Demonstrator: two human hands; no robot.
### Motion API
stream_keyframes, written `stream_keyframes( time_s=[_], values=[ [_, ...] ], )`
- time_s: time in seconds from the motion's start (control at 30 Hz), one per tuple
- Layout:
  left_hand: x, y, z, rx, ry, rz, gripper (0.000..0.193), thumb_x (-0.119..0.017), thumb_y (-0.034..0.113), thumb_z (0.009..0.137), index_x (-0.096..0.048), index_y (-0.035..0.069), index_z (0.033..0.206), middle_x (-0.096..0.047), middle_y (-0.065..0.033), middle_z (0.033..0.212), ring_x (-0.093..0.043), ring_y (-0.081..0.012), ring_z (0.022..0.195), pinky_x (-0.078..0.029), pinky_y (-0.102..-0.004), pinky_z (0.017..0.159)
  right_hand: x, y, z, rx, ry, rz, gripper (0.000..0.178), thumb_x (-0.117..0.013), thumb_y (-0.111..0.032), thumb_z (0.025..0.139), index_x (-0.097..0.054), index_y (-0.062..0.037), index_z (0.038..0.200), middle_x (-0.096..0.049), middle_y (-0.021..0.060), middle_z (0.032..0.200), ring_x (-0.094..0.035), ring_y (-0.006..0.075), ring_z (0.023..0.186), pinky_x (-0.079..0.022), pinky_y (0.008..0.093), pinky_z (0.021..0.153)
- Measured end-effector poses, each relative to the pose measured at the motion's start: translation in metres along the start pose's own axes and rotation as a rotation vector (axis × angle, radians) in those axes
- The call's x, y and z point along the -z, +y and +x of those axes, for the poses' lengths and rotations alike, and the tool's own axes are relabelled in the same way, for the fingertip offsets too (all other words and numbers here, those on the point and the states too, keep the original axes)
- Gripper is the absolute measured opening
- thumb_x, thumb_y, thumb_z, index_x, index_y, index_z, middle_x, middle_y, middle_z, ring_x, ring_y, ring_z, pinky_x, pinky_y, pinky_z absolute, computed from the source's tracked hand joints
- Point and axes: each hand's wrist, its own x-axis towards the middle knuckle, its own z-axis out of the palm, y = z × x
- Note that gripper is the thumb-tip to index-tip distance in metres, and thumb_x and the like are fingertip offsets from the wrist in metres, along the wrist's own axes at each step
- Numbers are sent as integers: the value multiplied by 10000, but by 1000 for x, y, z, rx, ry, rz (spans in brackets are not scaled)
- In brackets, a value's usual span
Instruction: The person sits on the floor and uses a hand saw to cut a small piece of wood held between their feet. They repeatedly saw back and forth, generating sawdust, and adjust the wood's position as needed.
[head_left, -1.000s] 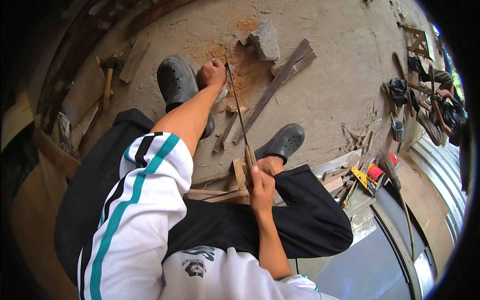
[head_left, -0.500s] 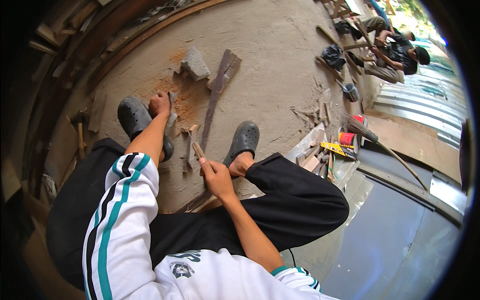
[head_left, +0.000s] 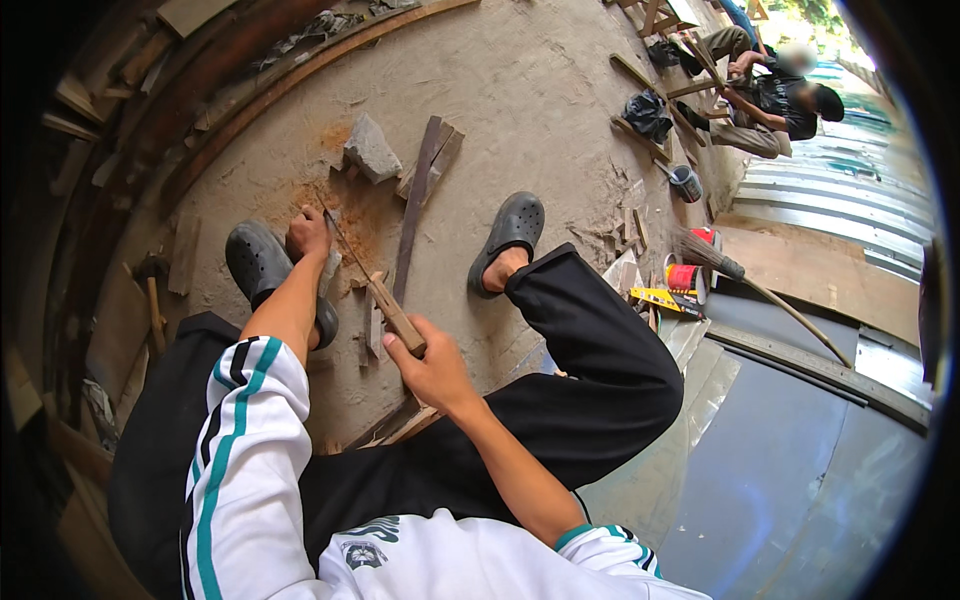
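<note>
My right hand (head_left: 432,365) is closed round a light brown wooden handle (head_left: 398,318). From its far end a thin dark blade (head_left: 345,238) points up and left, its tip beside my left hand (head_left: 308,234). That hand is closed in front of my left shoe, and whatever its fingers hold is hidden. Just below it shows a greyish piece (head_left: 331,272), partly covered by the wrist. Under the wooden handle lie small wood offcuts (head_left: 375,325). Orange-brown dust (head_left: 358,226) is spread on the ground around the blade.
Ahead are a grey concrete lump (head_left: 372,148) and a long dark wood strip (head_left: 415,210). A hammer (head_left: 155,300) lies left of my leg. To the right are a broom (head_left: 710,255), red cans (head_left: 684,279) and a yellow-handled tool (head_left: 665,298). Other people (head_left: 775,105) sit at far right.
My right hand has tilted the wooden handle, and the thin blade now shows clearly. My left hand has shifted slightly lower and left. My right foot has moved forward and right.
</note>
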Motion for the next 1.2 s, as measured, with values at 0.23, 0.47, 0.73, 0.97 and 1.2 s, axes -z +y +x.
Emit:
stream_keyframes(
  time_s=[0.23,0.47,0.73,0.97,1.2],
  values=[
    [-6,-15,15,-25,19,13,565,-419,412,935,-695,-48,757,-655,-295,800,-647,-456,750,-484,-521,689,13,-17,23,-79,-15,7,510,-532,-415,973,-581,51,772,-551,153,620,-510,213,587,-417,371,588],
    [9,7,6,131,-77,102,582,-383,448,933,-719,-9,803,-680,-263,861,-665,-449,838,-503,-516,739,-5,12,15,-112,50,26,393,-530,-316,975,-599,22,787,-523,31,622,-466,118,600,-376,301,556],
    [18,16,-4,143,-55,86,550,-392,411,928,-714,-22,818,-670,-274,871,-661,-453,839,-511,-508,764,-14,22,27,-313,-34,184,441,-522,-385,983,-633,6,812,-509,14,595,-453,92,556,-346,284,518],
    [28,31,-9,162,-73,44,554,-405,411,921,-698,-40,790,-656,-286,860,-650,-468,845,-497,-516,772,-13,26,42,-350,14,78,533,-496,-417,990,-567,0,666,-456,12,541,-414,104,516,-312,304,491],
    [21,21,-2,144,-30,87,534,-419,398,917,-695,-38,776,-649,-288,848,-652,-462,819,-504,-509,744,-6,16,14,-380,-40,63,528,-491,-375,991,-545,26,652,-470,37,539,-425,124,520,-333,335,501]
  ],
)
